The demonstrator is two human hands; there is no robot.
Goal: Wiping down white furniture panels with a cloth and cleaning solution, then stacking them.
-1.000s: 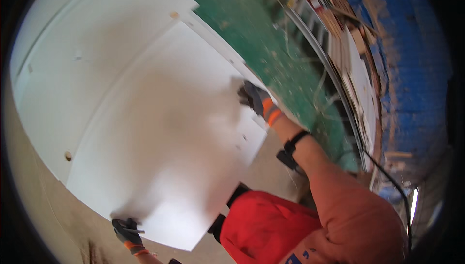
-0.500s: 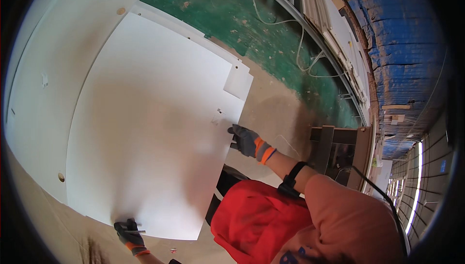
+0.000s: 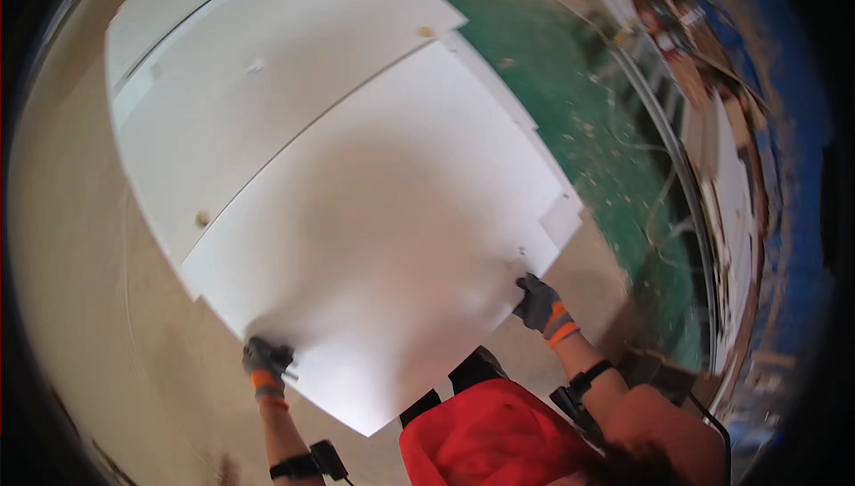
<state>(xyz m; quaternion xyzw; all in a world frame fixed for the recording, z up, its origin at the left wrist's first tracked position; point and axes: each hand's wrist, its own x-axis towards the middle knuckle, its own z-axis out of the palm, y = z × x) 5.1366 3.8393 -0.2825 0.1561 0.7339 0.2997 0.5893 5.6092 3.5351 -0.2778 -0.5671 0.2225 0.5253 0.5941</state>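
Observation:
A large white board lies flat in front of me, on top of other white boards. My left hand, in a grey and orange glove, is closed at the board's near left edge. A slim metal rod sticks out from its fingers; the rest of it is hidden by the glove. At the near right edge, my right hand, gloved alike, grips the board with the fingertips on top. What lies under the edge there is hidden.
Another white panel with round holes lies beyond the board. Green flooring runs along the right. Farther right are a metal rack and stacked white boards with scraps. A dark brown piece stands near my right forearm.
My view has turned, so the boards appear rotated and farther right. Both hands stay at the same edges, and more of my left forearm shows.

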